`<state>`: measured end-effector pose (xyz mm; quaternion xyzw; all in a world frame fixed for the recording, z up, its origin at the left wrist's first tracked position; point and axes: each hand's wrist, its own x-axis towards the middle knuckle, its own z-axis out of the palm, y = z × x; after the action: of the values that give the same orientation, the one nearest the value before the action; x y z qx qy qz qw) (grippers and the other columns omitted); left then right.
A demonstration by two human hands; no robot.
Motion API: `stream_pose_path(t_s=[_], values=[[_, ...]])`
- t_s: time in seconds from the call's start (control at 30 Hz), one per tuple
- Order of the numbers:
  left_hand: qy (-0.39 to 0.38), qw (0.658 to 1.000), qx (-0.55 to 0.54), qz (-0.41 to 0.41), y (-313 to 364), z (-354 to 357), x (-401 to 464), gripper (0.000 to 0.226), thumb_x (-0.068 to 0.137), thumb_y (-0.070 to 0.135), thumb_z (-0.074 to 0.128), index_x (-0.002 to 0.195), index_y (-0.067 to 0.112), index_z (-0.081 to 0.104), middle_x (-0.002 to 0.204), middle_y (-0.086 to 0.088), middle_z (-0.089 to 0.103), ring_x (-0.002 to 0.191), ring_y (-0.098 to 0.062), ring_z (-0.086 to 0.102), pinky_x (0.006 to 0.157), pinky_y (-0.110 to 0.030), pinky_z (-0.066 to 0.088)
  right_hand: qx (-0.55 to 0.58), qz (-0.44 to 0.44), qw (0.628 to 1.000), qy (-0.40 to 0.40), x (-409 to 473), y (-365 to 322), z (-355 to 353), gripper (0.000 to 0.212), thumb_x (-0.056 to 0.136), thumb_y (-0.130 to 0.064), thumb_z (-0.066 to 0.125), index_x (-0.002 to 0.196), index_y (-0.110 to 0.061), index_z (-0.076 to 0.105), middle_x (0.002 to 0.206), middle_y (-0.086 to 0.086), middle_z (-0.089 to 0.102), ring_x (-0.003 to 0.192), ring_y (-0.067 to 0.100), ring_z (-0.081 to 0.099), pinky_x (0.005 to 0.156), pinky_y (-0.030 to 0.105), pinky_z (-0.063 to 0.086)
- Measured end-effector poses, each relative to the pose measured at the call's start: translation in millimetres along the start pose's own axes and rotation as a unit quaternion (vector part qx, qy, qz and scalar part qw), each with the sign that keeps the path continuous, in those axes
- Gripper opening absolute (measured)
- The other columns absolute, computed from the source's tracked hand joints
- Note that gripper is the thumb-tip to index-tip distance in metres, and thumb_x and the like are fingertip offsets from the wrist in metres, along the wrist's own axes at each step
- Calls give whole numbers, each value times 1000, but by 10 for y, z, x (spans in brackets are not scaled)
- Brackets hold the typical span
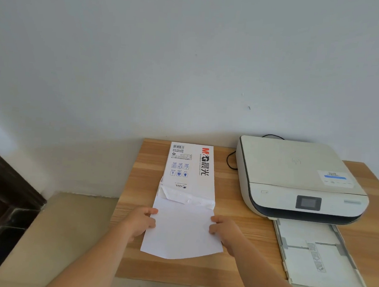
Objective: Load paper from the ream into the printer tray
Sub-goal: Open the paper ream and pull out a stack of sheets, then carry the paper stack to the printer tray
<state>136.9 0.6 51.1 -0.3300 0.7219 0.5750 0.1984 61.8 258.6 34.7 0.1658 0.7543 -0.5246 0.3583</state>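
Observation:
A white ream wrapper (190, 165) with red and black print lies on the wooden table, its near end torn open. A stack of white paper (182, 234) sticks out of that open end toward me, its near edge bowed. My left hand (141, 221) grips the stack's left edge and my right hand (224, 229) grips its right edge. To the right stands a cream printer (293, 177) with a small dark screen. Its paper tray (319, 255) is pulled out toward me, with its paper guides showing.
The wooden table (252, 226) stands against a pale wall. A black cable (230, 159) loops behind the printer's left side. Left of the table are a beige floor and a dark door frame (6, 188). The tray's front corner overhangs the table's near edge.

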Motion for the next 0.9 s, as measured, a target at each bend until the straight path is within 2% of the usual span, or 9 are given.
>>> stream_pose_path(t_s=[0.17, 0.33, 0.4, 0.47, 0.5, 0.57, 0.63, 0.8, 0.9], values=[[14, 1000, -8, 15, 114, -13, -327, 47, 84, -4, 54, 128, 12, 55, 117, -7, 59, 99, -23, 61, 68, -27, 50, 11, -1, 1000, -23, -260, -25, -69, 49, 78, 3, 61, 126, -7, 58, 106, 8, 62, 99, 28, 61, 94, 40, 52], [41, 998, -22, 31, 136, -75, -651, 43, 83, -1, 53, 122, 14, 59, 113, -6, 64, 98, -22, 64, 68, -27, 51, 31, -31, 998, -33, -424, -54, -79, 39, 77, 7, 61, 116, 14, 57, 98, 20, 65, 86, 25, 58, 94, 45, 49], [47, 998, -36, 35, 143, -101, -765, 40, 83, -1, 53, 119, 14, 61, 110, -6, 65, 95, -23, 65, 66, -28, 52, 37, -60, 997, -14, -534, -65, -69, 26, 77, 2, 68, 103, 3, 68, 102, 18, 68, 84, 21, 59, 92, 44, 52], [52, 997, -46, 44, 164, -122, -887, 38, 83, -1, 53, 117, 14, 62, 107, -5, 66, 90, -23, 67, 62, -26, 52, 47, -79, 996, -11, -656, -78, -62, 18, 75, -3, 72, 91, -11, 70, 99, 11, 68, 83, 19, 61, 79, 35, 54], [54, 996, -44, 52, 175, -138, -947, 38, 83, -1, 53, 116, 15, 62, 106, -5, 66, 86, -22, 67, 59, -25, 51, 53, -81, 995, -16, -711, -88, -59, 17, 73, -2, 72, 88, -10, 69, 98, 12, 67, 82, 20, 60, 75, 32, 52], [55, 995, -33, 72, 187, -194, -1052, 38, 83, 0, 53, 116, 17, 63, 106, -4, 66, 85, -22, 68, 59, -25, 51, 81, -81, 993, -43, -806, -101, -58, 24, 71, 3, 69, 94, 9, 67, 102, 27, 65, 81, 22, 56, 76, 32, 48], [63, 993, -37, 93, 196, -286, -1131, 40, 82, 0, 54, 117, 18, 63, 108, -6, 67, 87, -24, 69, 63, -27, 53, 104, -92, 989, -54, -881, -131, -58, 43, 76, 7, 64, 116, 20, 51, 119, 33, 58, 85, 22, 57, 85, 36, 51], [69, 984, -69, 150, 289, -510, -1267, 42, 80, -5, 54, 115, 18, 63, 118, -5, 63, 90, -26, 70, 70, -33, 54, 129, -154, 978, -54, -1199, -292, -9, 35, 81, 5, 64, 113, -8, 62, 116, 13, 64, 99, 29, 66, 83, 38, 56], [60, 977, -88, 185, 420, -547, -1333, 46, 80, -9, 54, 118, 17, 61, 112, -2, 66, 89, -23, 70, 70, -32, 54, 112, -191, 975, -16, -1325, -436, 0, 40, 83, 2, 63, 120, -13, 61, 119, 5, 62, 99, 23, 63, 76, 32, 54]])
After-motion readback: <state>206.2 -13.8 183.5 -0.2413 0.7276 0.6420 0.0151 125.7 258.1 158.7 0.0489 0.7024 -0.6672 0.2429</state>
